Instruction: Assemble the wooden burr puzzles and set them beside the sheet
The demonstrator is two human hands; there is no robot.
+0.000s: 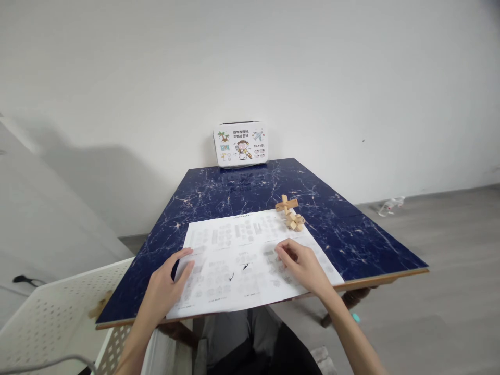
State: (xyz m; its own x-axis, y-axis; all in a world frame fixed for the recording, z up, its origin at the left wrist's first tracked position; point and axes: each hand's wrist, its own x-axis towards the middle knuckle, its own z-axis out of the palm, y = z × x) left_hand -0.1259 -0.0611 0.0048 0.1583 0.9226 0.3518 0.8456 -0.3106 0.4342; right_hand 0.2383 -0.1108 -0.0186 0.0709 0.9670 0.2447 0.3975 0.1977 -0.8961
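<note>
A large white printed sheet (234,255) with rows of faint grey diagrams lies along the near edge of the table. At its left border is my left hand (166,284), thumb and index finger spread apart over the paper. Over the sheet's right half, my right hand (302,263) has its fingers curled in towards the thumb; whatever is between the fingertips, if anything, is hidden. Beyond that hand, at the sheet's far right corner, sit a cross-shaped wooden piece (286,203) and a knot of interlocked wooden blocks (295,222). Two small black marks (246,266) show mid-sheet.
The blue marbled table (238,192) bears a white cartoon-printed case (241,145) against the wall. A white perforated basket (50,302) with some wooden pieces (100,306) stands at lower left. On the floor at right is crumpled clear plastic (390,206).
</note>
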